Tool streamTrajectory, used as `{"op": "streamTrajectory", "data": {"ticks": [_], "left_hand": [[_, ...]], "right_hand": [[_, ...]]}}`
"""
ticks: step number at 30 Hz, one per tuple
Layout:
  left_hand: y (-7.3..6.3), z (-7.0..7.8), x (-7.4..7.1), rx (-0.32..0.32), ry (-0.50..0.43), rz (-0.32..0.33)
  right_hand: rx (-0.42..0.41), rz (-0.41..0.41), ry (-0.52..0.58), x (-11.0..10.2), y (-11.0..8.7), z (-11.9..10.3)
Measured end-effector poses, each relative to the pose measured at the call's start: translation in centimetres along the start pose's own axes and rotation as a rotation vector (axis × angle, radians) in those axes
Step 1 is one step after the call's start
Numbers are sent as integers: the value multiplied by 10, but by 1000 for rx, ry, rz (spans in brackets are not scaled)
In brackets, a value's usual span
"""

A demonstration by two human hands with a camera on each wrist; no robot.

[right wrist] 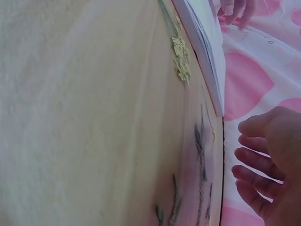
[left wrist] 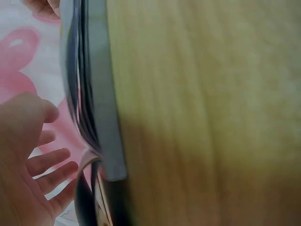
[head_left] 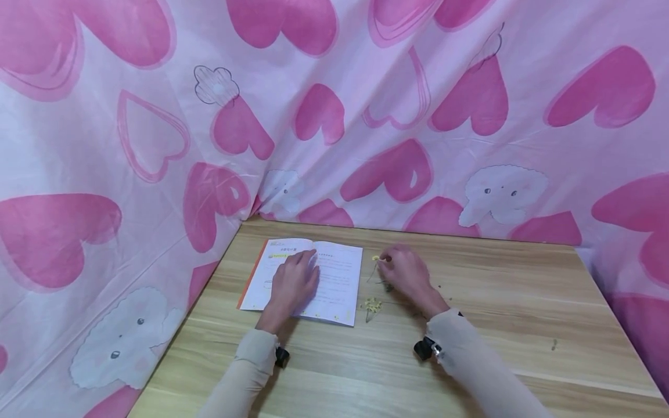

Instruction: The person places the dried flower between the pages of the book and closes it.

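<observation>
An open book point(head_left: 337, 278) with printed pages and an orange edge lies on the table. My left hand point(head_left: 295, 281) is over its middle, near the fold, fingers loosely extended. In the left wrist view the book's page edges point(left wrist: 101, 94) rise beside that hand's spread fingers. My right hand point(head_left: 410, 276) is just right of the book, fingers loosely bent and apart in the right wrist view, with nothing between them. By its fingertips lies a thin-stemmed yellow flower point(head_left: 376, 258). Nearer the front is a yellow flower cluster point(right wrist: 181, 59). Dark dried sprigs point(right wrist: 200, 141) lie below the right hand.
The wood-grain table point(head_left: 502, 302) meets a pink heart-print cloth point(head_left: 387, 110) at the back and left. Small dark bits lie right of the right hand, with another speck point(head_left: 554, 345) farther right. Each wrist wears a black camera point(head_left: 424, 349).
</observation>
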State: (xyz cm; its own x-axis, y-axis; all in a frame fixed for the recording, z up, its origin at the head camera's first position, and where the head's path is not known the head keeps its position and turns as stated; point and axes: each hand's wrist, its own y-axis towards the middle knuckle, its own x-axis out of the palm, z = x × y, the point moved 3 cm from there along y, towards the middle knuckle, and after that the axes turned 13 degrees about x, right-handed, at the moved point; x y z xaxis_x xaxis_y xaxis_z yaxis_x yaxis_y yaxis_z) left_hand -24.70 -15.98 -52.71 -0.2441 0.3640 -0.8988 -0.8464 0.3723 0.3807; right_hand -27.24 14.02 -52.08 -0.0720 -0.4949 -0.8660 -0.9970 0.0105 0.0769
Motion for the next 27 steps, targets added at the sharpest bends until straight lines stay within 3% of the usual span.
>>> {"op": "streamTrajectory", "data": {"ticks": [6, 16, 27], "left_hand": [[-6, -3, 5, 12, 9, -46], [-7, -2, 7, 14, 1, -47], [-7, -4, 9, 12, 0, -48]], "right_hand": [[39, -28, 4, 12, 1, -1], [122, -56, 10, 25, 5, 2], [101, -79, 14, 20, 5, 1]]}}
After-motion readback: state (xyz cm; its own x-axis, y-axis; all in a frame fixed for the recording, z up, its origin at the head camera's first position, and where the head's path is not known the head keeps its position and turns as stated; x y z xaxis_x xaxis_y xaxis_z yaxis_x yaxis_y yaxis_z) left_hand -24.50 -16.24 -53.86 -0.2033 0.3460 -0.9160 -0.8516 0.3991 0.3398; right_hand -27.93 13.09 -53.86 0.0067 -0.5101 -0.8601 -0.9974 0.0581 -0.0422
